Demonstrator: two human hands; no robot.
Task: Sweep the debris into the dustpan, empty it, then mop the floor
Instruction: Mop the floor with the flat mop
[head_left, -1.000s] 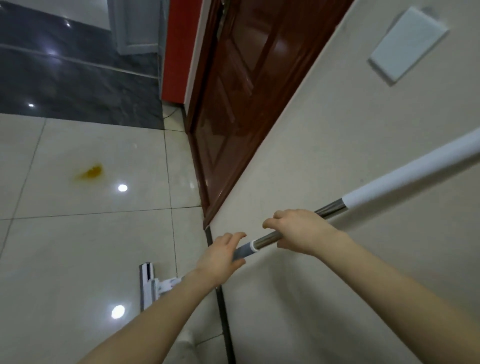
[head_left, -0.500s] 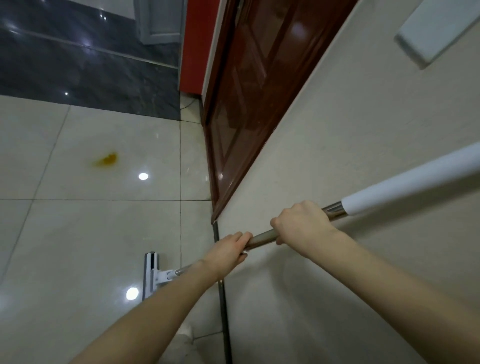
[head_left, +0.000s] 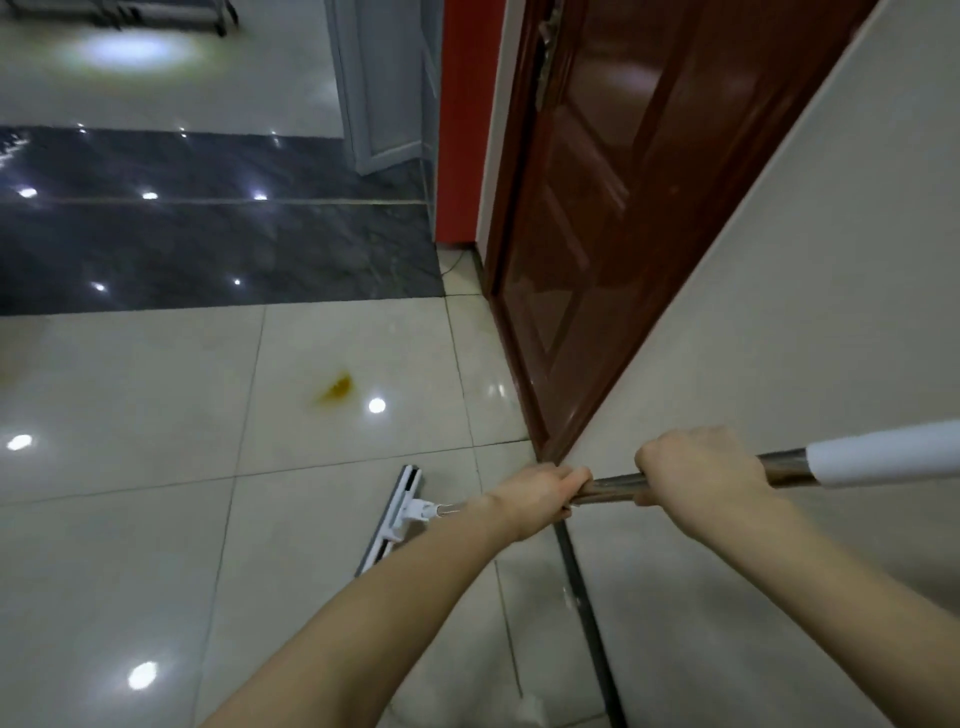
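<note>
Both hands grasp the silver metal mop pole (head_left: 613, 487), fingers clenched around it. The left hand (head_left: 537, 501) is nearer the flat white mop head (head_left: 397, 514), and the right hand (head_left: 698, 467) is just beside the white handle sleeve (head_left: 883, 460). The head rests on the glossy pale tile floor (head_left: 130, 545), left of the beige wall (head_left: 805, 312). An orange-brown stain (head_left: 336, 389) lies farther off.

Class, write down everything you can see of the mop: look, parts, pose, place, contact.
The mop has a flat, narrow white-and-grey head, joined by a white bracket to a shiny metal-looking shaft with a white sleeve higher up. It slants up to the right from the glossy pale floor tiles, where the head lies. The left hand grips the shaft lower down, the right hand just below the sleeve.
</note>
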